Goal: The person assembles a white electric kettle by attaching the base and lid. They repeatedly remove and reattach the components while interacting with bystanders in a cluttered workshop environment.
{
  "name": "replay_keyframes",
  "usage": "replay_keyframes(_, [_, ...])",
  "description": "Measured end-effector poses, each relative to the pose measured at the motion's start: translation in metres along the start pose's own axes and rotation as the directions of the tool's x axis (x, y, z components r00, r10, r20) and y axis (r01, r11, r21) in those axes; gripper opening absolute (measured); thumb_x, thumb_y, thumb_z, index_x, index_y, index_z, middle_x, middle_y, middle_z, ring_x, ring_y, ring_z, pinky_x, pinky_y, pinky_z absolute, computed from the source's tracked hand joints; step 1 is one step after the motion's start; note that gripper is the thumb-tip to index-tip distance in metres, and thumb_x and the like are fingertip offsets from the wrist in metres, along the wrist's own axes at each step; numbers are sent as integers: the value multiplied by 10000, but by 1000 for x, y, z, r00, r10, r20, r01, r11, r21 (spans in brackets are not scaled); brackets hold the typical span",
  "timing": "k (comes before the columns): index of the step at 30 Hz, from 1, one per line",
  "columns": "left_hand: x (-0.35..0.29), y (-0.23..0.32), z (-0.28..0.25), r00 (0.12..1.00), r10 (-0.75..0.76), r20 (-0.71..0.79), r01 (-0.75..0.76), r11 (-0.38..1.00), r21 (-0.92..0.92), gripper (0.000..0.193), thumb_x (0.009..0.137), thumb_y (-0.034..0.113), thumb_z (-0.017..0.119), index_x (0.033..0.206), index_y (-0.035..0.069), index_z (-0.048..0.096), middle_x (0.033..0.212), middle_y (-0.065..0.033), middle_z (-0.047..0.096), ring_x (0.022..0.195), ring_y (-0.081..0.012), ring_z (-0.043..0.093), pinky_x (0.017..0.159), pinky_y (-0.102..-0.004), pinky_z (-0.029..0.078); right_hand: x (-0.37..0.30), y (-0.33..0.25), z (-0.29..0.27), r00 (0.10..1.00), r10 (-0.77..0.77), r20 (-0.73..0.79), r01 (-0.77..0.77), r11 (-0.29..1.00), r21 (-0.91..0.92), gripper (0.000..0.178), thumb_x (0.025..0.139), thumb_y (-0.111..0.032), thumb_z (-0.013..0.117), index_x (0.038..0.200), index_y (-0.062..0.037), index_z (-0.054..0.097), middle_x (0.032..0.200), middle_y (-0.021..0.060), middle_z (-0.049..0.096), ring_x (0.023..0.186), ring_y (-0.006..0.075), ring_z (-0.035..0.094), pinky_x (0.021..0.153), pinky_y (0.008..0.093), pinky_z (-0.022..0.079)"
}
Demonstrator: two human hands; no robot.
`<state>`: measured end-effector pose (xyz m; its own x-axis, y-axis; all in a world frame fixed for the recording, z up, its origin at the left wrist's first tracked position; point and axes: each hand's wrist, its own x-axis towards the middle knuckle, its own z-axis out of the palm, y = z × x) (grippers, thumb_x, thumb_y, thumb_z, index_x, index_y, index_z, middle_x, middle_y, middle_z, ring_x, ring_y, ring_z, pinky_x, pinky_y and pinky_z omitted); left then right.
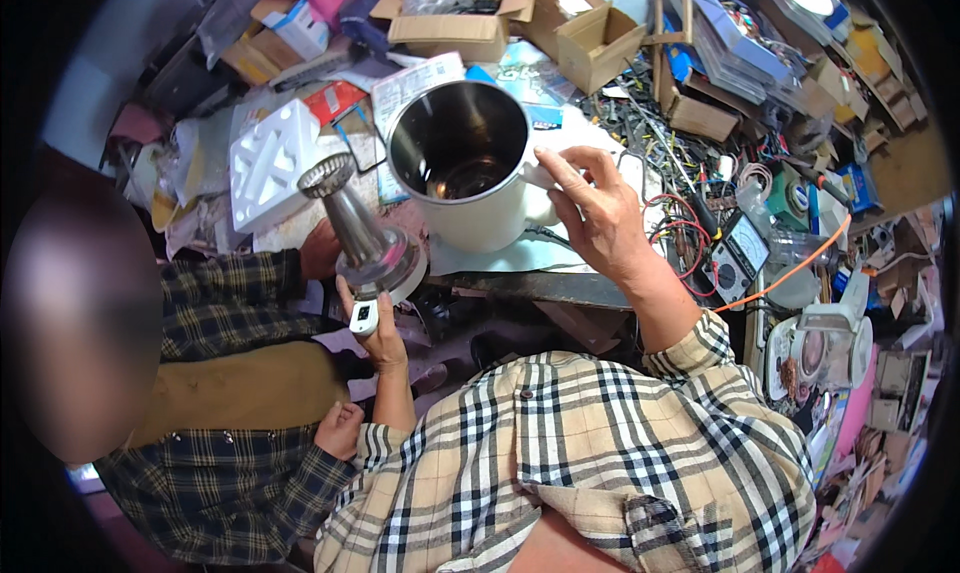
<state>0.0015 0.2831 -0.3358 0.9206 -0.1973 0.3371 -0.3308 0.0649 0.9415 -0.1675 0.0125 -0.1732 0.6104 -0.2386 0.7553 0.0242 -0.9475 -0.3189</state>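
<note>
A white jug (pixel 478 223) with a shiny steel inside stands upright on the bench, its bottom stained brown. My right hand (pixel 595 203) is closed on the jug's handle at its right side, index finger near the rim. Left of the jug, my left hand (pixel 382 335) grips the machine head (pixel 362 228) of a soy milk maker by its white handle, which has a black socket. Its steel body points up and tilts left, ending in a toothed round rim. A co-worker's hand (pixel 320 250) is close beside the head, partly hidden behind it.
A person in a dark checked shirt (pixel 230 298) stands at my left. White foam packing (pixel 272 165) lies behind the machine head. To the right are an analog multimeter (pixel 742 258) with red leads, a heap of tools and wires (pixel 650 123), and an orange cable (pixel 800 266). Cardboard boxes (pixel 450 31) line the back.
</note>
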Motion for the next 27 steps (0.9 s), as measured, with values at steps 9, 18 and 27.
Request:
replay_keyframes(9, [3,-20,4,997,51,-49,-51,999,17,695,826,180,677,1415,-23,369,1414,-212,425,1283,-323,416,1092,-397,285,-10,4,7,998,-58,-32,53,990,-134,412,871,12,595,1236,-173,644,1109,149,546,841,245,623,705,332,536])
replay_keyframes(18, [3,-9,1,998,64,-8,-62,990,126,687,868,125,644,1455,-7,312,1384,-142,443,1235,-212,445,1052,-317,327,-12,6,10,992,-67,-109,50,987,-151,393,881,15,607,1259,-91,594,1143,156,583,1008,249,604,724,324,559])
replay_keyframes(27, [5,-2,1,996,83,31,-87,984,155,691,867,124,648,1446,-34,307,1432,-164,402,1287,-225,411,1081,-321,298,-15,7,14,981,-58,-186,34,991,-130,375,868,18,631,1234,-59,597,1133,150,582,1002,252,600,724,314,570])
